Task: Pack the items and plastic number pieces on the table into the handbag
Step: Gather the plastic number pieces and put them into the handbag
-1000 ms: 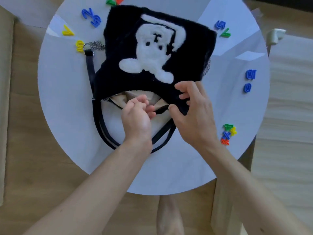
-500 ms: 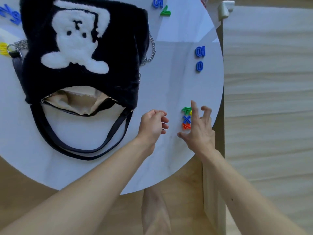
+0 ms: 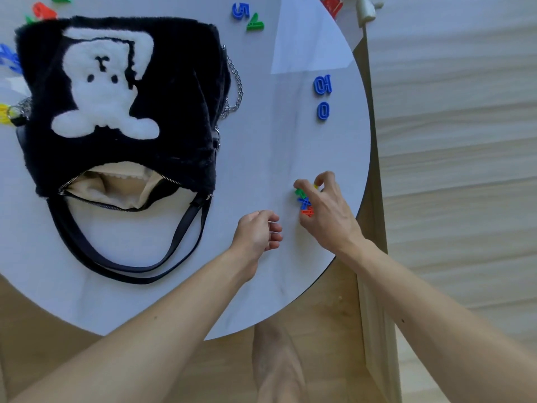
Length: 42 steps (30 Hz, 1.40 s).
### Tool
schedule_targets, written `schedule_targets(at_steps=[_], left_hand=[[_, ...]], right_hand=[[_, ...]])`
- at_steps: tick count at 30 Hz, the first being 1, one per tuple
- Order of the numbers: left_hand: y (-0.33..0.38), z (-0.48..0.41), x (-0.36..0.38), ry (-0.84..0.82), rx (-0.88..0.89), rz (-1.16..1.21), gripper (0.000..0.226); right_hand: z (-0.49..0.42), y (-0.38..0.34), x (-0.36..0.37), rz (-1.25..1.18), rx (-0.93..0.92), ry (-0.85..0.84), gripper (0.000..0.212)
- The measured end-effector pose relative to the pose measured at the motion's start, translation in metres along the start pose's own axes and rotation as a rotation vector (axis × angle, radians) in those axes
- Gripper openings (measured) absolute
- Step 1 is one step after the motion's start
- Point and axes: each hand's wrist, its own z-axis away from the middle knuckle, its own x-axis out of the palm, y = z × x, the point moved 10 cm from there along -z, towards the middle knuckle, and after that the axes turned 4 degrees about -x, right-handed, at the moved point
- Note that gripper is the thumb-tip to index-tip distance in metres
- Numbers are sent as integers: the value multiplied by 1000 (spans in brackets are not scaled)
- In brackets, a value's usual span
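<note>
**Right hand on the near cluster; bag mouth gapes toward the person**

Left hand (image 3: 258, 231): low over the round white table (image 3: 174, 309), fingers loosely curled, nothing visible in it.

Right hand (image 3: 327, 212): just beside the left, near the table's right rim. Fingers and thumb curl round the small cluster of green, blue, red and yellow plastic number pieces (image 3: 303, 200). Cannot tell whether the pieces are off the surface yet.

Handling (judged): the pieces look thin, stiff and light, and they sit on a glossy top. They will probably skate or spill if pinched one at a time. Better to bunch them between thumb and fingertips from both ends of the row, or sweep them into the palm. The row runs roughly near to far, with red nearest and green and yellow farthest.

Black fluffy handbag with a white bear patch (image 3: 125, 112): lies flat, left of both hands and apart from them. It looks soft and likely to sag. Its unzipped mouth (image 3: 116, 184) faces the person and shows beige lining. The black strap (image 3: 128, 269) loops toward the near edge. The free hand may need to hold the mouth open.

Farther, not yet packed:
- A blue "10" piece (image 3: 322, 84) and a blue "0" piece (image 3: 323, 111) lie beyond the right hand.
- A blue "5" piece (image 3: 240, 10) and a green wedge-shaped piece (image 3: 255, 24) sit at the far edge.
- A red piece (image 3: 43, 10) lies past the bag's far left corner.
</note>
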Motion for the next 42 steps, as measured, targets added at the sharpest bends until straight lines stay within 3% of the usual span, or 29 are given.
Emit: schedule_targets(at_steps=[5,11,19,23,25,27,29,31,34,36,37,38,40,42], left_hand=[[12,-8,14,-17,25,18,18],[20,-11,30,-55,42,16,18],[18,-17,14,-8,47,-54,19],[21,-18,5,45,66,-65,19],[46,-13,-12,253,277,-301,15],[81,3,-9,374,614,-537,14],[103,12,17,324,885,-764,31],[107,7,44,277,997,-1090,41],[104,-4,62,199,1066,-1357,21],[113,-10,59,167,1028,-1220,13],[119,-15,52,147,938,-1039,12],[122,-20,44,105,791,-792,11],[106,-25,46,-138,391,-196,12],[91,-13,67,-365,121,150,22]], right_hand=[[-2,3,-2,-103,45,17,47],[-5,-4,-3,3,52,35,23],[-12,-8,-4,26,54,49,35],[-12,-7,-3,35,59,51,20],[-12,-3,-3,-14,80,56,17],[-12,1,-6,-104,105,73,17],[-10,5,-9,-179,146,93,19],[-8,10,-12,-278,207,118,19],[-6,23,-15,-428,315,156,17],[-4,29,-19,-540,382,172,15],[-4,29,-24,-600,399,186,14],[-6,26,-31,-652,398,203,14],[-11,11,-49,-719,333,228,14],[-18,-11,-71,-710,205,244,15]])
